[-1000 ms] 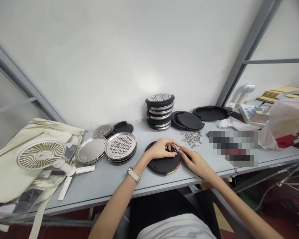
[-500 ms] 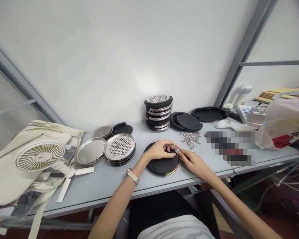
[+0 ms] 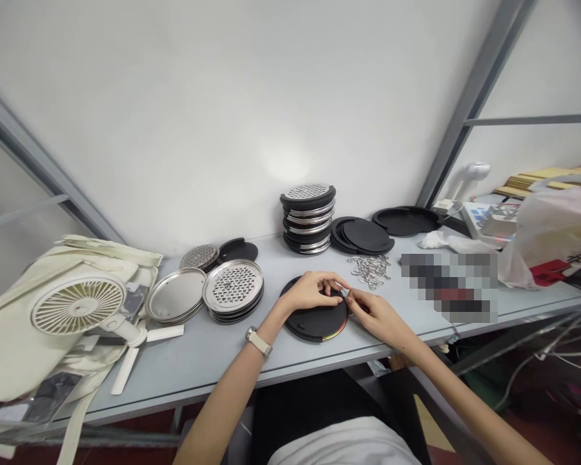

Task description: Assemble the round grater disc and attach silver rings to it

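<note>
A black round disc (image 3: 314, 321) lies on the table in front of me, with a small knob and a coloured shiny strip on its near rim. My left hand (image 3: 314, 290) rests over its far part, fingers curled and thumb and forefinger closing around a small metal wire clip (image 3: 344, 293) at the disc's right edge. From the right, my right hand (image 3: 370, 312) pinches the same clip between thumb and fingers. Fingertips hide much of the clip. Behind my right hand lies a pile of loose wire clips (image 3: 369, 270).
A tall stack of graters and black holders (image 3: 308, 219) stands by the wall, black trays (image 3: 363, 236) beside it. Left are stacked grater discs (image 3: 233, 287), plain metal discs (image 3: 175, 294) and a white fan (image 3: 80, 305) on a cream bag. A plastic bag (image 3: 552, 226) sits right.
My right hand's fingers have shifted slightly up at the disc's edge around the clip. The left hand and the disc stay in nearly the same place.
</note>
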`<action>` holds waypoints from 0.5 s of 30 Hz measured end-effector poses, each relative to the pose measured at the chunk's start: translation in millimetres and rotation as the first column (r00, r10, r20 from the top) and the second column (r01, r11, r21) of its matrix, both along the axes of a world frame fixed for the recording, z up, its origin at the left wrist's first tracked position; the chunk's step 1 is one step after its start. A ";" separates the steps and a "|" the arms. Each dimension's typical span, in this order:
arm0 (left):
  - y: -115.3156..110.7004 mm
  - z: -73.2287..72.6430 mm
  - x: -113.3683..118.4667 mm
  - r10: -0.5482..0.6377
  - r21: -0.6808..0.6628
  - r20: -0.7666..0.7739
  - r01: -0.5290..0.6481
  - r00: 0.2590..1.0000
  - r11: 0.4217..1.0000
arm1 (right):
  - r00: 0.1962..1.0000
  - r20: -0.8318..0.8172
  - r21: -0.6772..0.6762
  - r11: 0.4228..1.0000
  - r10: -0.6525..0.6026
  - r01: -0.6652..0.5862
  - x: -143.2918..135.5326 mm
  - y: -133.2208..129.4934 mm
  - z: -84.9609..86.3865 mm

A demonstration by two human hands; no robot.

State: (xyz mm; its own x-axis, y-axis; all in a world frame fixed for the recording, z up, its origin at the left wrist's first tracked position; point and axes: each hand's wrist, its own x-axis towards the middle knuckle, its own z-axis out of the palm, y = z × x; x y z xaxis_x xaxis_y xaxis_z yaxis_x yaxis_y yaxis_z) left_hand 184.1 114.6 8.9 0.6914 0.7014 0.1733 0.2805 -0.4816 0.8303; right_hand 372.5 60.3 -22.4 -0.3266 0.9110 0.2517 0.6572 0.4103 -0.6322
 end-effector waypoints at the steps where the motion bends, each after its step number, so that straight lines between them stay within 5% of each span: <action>1: -0.1 0.2 0.0 -0.002 0.000 0.006 0.002 1.000 1.000 | 1.000 -0.011 -0.010 1.000 0.000 0.000 0.2 0.0 0.2; 15: -2.0 0.7 0.7 0.019 -0.025 0.013 -0.019 1.000 1.000 | 0.996 -0.083 -0.055 0.998 -0.011 0.006 1.7 1.5 -2.2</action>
